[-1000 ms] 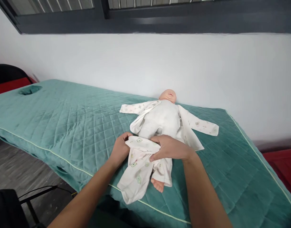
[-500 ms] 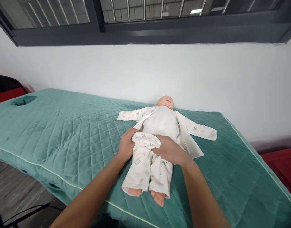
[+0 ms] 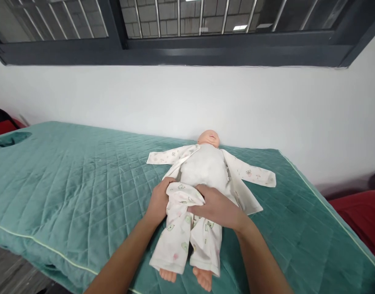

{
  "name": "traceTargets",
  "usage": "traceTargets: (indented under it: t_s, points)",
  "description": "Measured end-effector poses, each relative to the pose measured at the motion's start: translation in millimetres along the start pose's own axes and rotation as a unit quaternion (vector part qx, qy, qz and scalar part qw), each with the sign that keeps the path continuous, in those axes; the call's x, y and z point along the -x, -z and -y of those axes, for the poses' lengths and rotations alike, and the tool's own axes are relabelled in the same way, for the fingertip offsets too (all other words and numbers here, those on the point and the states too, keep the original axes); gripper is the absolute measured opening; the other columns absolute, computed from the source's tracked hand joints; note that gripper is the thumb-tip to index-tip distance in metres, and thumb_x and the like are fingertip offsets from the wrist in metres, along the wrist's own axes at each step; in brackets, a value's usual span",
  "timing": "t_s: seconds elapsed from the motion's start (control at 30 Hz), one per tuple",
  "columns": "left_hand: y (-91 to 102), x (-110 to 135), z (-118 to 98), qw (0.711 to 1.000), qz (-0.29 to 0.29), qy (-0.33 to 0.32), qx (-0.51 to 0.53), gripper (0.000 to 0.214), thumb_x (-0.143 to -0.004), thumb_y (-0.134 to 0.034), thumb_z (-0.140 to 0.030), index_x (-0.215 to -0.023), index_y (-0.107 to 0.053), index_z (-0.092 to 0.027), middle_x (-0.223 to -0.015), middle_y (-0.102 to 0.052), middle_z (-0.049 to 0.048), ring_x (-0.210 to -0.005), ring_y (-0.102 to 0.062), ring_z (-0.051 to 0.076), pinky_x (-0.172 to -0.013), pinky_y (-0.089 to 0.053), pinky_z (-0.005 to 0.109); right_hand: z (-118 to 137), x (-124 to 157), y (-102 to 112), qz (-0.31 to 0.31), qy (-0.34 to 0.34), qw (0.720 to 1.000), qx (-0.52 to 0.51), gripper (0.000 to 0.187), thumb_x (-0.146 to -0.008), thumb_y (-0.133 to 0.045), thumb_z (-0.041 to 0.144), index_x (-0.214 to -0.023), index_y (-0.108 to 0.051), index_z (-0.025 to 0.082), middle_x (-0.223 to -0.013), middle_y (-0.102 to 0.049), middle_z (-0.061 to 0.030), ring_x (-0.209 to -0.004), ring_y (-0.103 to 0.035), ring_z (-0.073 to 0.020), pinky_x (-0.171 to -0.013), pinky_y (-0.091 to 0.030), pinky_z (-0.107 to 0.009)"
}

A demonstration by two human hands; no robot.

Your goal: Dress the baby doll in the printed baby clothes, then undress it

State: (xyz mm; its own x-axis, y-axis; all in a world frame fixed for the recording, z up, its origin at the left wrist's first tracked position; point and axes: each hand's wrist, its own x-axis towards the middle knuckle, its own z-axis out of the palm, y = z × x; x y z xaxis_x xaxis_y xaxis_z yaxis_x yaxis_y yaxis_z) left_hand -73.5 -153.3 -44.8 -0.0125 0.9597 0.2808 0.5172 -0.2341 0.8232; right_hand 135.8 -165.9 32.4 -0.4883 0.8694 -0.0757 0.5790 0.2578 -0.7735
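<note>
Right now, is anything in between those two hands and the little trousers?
Nothing visible is: the left hand and the right hand both hold the trousers directly, near the waistband. The open jacket spreads around the doll's torso, not between hands and trousers.

1. The one view, head-worn, looks forward and steeply down
2. It faces across the green bed [image 3: 98,183] toward the wall [image 3: 175,98] and window frame [image 3: 230,52]
3. Near it, around mid-view: left hand [image 3: 158,201], right hand [image 3: 218,207] and doll [image 3: 204,165]

Forearms [image 3: 121,259] (bare) stretch forward, left grip [image 3: 158,201] and right grip [image 3: 217,205] pinching.
</note>
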Motion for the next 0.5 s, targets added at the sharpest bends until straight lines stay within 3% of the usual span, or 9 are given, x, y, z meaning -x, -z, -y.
traceTargets:
  t_s: [0.13, 0.23, 0.37, 0.5]
  points:
    - [5.2, 26, -3, 0.994, -0.028, 0.092, 0.048, 0.022, -0.083, -0.059, -0.029, -0.103, -0.06, -0.021, -0.099, -0.071, 0.0046, -0.088, -0.065, 0.022, -0.08, -0.05, 0.033, 0, 2, 0, 0.049, 0.011, 0.998, -0.029, 0.024, -0.076, -0.073, 0.034, -0.097, -0.072, 0.023, -0.101, -0.075, 0.0002, -0.095, -0.067, -0.0226, -0.074, -0.048, -0.028]
    - [10.3, 53, -5, 0.984, -0.01, 0.145, 0.104, 0.027, -0.092, -0.054, -0.045, -0.105, -0.058, -0.022, -0.102, -0.07, 0.0048, -0.089, -0.065, 0.021, -0.078, -0.051, 0.032, -2, 1, -2, 0.032, 0.015, 0.999, -0.016, 0.017, -0.076, -0.07, 0.031, -0.091, -0.072, 0.023, -0.093, -0.075, 0.0006, -0.087, -0.066, -0.0217, -0.068, -0.047, -0.026]
    - [13.7, 83, -10, 0.979, 0.063, 0.168, 0.097, 0.039, -0.094, -0.048, -0.06, -0.09, -0.057, -0.022, -0.083, -0.065, 0.0019, -0.075, -0.059, 0.02, -0.066, -0.047, 0.029, -4, 0, -1, 0.029, 0.022, 0.999, -0.006, 0.011, -0.077, -0.067, 0.03, -0.083, -0.07, 0.021, -0.082, -0.071, 0.0012, -0.08, -0.064, -0.0201, -0.063, -0.045, -0.025]
    - [10.9, 92, -15, 0.982, 0.09, 0.156, 0.057, 0.042, -0.095, -0.043, -0.061, -0.078, -0.053, -0.024, -0.071, -0.061, -0.0001, -0.066, -0.056, 0.019, -0.062, -0.043, 0.029, -6, -1, -1, 0.025, 0.036, 0.999, -0.013, 0.01, -0.077, -0.063, 0.028, -0.08, -0.07, 0.02, -0.082, -0.071, 0.0013, -0.081, -0.064, -0.0208, -0.065, -0.046, -0.025]
